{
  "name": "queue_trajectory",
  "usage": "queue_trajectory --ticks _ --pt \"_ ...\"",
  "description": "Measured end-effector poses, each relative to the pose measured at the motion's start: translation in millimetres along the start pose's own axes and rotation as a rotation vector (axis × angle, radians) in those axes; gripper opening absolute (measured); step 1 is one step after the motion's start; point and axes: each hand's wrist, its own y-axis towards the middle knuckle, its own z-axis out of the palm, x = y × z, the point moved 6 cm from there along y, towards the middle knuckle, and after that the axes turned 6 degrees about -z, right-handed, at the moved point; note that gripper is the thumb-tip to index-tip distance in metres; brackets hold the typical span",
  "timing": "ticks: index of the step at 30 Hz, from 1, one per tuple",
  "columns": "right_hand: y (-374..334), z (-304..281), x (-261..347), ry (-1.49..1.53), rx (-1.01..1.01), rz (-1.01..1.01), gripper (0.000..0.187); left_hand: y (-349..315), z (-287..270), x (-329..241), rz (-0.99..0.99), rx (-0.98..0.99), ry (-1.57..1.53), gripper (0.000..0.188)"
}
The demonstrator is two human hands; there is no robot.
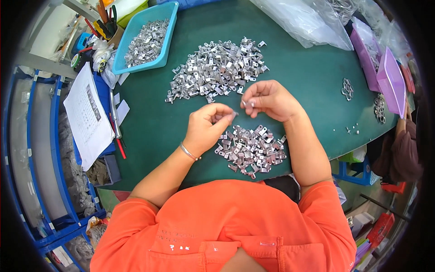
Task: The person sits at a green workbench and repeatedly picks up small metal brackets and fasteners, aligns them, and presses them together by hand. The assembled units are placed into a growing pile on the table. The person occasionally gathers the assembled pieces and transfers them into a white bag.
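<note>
Over the green table, between two heaps of metal parts, my hands face each other a short way apart. My left hand (207, 125), with a bangle at its wrist, pinches a small metal piece (234, 114) whose shape is blurred. Thumb and fingertips of my right hand (273, 100) are closed on a small metal bracket (247, 104), partly hidden by the fingers. Beyond the hands spreads a large heap of small silvery brackets (215, 68) with holes in them. A smaller heap of like brackets (253, 152) lies close to my body.
A turquoise basket (172, 34) of metal parts stands at the far left, near papers (88, 118) and a red pen (121, 148). Metal rings (347, 89) and purple baskets (392, 81) are at the right, beside another person's sleeve (403, 149). Plastic bags (308, 22) lie at the back.
</note>
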Motion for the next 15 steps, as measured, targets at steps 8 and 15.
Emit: queue_trajectory --ticks 8,15 --pt "0 -4 21 -0.947 -0.307 -0.24 0.014 -18 -1 -29 0.2 0.113 0.452 0.006" --pt "9 9 16 -1.207 -0.405 -0.372 0.011 11 -33 -8 0.349 -0.329 0.703 0.022"
